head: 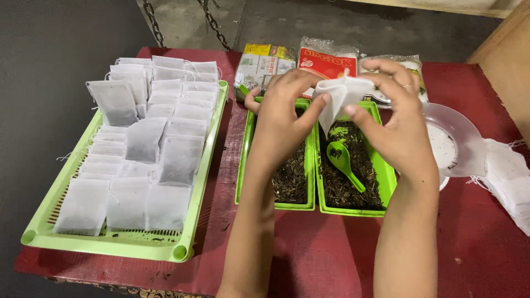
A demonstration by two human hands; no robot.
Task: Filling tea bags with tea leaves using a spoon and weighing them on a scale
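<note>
A small white filter-paper sachet [338,99] is held up between both hands above the two green trays of dark dried leaves, its upper edge being pinched and spread apart; it hangs limp and flat, so it is judged to be unfilled as yet. The left hand [281,118] is closed on the sachet's left edge with thumb and forefinger, and the right hand [395,118] is closed on its right edge in the same way, a ring being seen on one finger. Directly below, a green plastic scoop [342,163] lies untouched on the leaves in the right-hand shallow green plastic tray [386,176], with the left-hand shallow green plastic tray [243,165] touching it side by side. Much of the work appears done: a large light-green slatted plastic tray [118,243] on the left is covered nearly to its edges with rows of filled white sachets [143,140], darker contents showing through several. More is judged to be left, since a stack of flat empty white sachets [510,182] waits at the right edge of the red table [331,254] and both leaf trays are far from emptied. A clear plastic bowl [455,138] stands just beside the right hand, its contents too faint to be made out. The printed packets [326,60] behind the trays are partly hidden by the hands, the sachet's opening cannot be seen into, the stack at the right is cut off by the frame, and whether the filled sachets are sealed cannot be told
</note>
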